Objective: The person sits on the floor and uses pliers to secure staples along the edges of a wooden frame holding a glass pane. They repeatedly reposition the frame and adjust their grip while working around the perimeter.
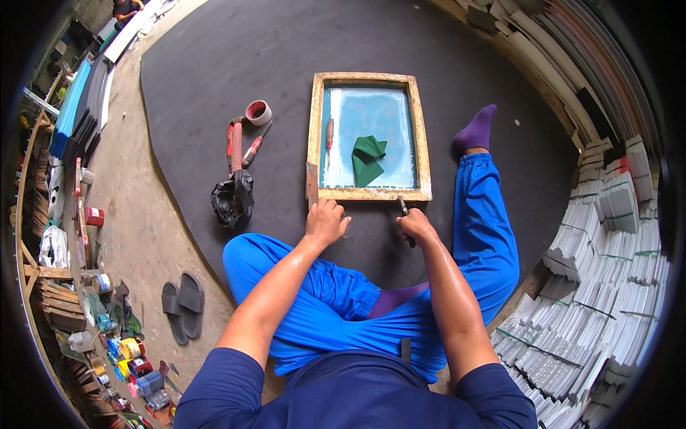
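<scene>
A wooden frame (423, 146) stretched with pale blue mesh (350, 107) lies flat before me. My left hand (326, 223) holds its near left corner, fingers curled against the near edge and thumb out to the side. Beside that corner stands a short wooden strip (312, 180). My right hand (418, 227) is closed around a tool with dark handles (403, 205), apparently pliers, whose tip meets the frame's near edge. On the mesh lie a crumpled dark green cloth (368, 163) and a slim tool with a reddish-brown handle (330, 134).
Left of the frame lie a tape roll (259, 113), a red-handled cutter (251, 151), a reddish rod (236, 143) and a black plastic bag (232, 200). Dark slippers (184, 307) are farther left, near several paint jars (132, 349). Bundled white stacks (593, 257) line the right.
</scene>
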Tool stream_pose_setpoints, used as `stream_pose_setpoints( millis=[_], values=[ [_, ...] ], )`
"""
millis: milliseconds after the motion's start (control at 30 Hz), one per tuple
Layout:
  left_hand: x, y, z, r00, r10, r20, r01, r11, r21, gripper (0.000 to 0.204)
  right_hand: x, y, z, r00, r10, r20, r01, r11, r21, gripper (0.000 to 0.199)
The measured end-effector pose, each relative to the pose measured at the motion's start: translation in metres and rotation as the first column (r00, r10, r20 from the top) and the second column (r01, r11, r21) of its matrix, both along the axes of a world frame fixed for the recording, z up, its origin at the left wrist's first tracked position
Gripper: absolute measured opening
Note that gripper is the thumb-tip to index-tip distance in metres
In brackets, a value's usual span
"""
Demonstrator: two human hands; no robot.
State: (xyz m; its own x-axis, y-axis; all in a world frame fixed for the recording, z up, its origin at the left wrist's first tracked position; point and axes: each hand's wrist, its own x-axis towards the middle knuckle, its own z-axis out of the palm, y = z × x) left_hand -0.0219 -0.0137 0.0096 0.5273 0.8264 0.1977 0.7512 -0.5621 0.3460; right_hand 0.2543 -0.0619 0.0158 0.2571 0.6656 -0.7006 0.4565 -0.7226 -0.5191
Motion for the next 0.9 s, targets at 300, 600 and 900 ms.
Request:
stream_pose_setpoints(
  millis=[300, 600, 900],
  values=[
    [0.002, -0.003, -0.003, 1.000, -0.002, -0.015, 0.002, 1.000, -0.026, 0.021, -0.021, -0.001, 0.018, 0.983, 0.045, 0.181, -0.048, 0.999, 0.015, 0.030],
    [0.003, -0.004, -0.003, 0.999, -0.011, 0.036, 0.011, 1.000, -0.010, 0.021, -0.041, -0.006, 0.036, 0.971, -0.060, 0.232, 0.068, 0.997, -0.022, 0.038],
    [0.008, 0.001, 0.002, 0.999, 0.026, 0.021, -0.026, 0.999, 0.019, 0.021, -0.050, -0.003, 0.033, 0.949, -0.014, 0.315, 0.022, 1.000, -0.020, 0.037]
  ],
)
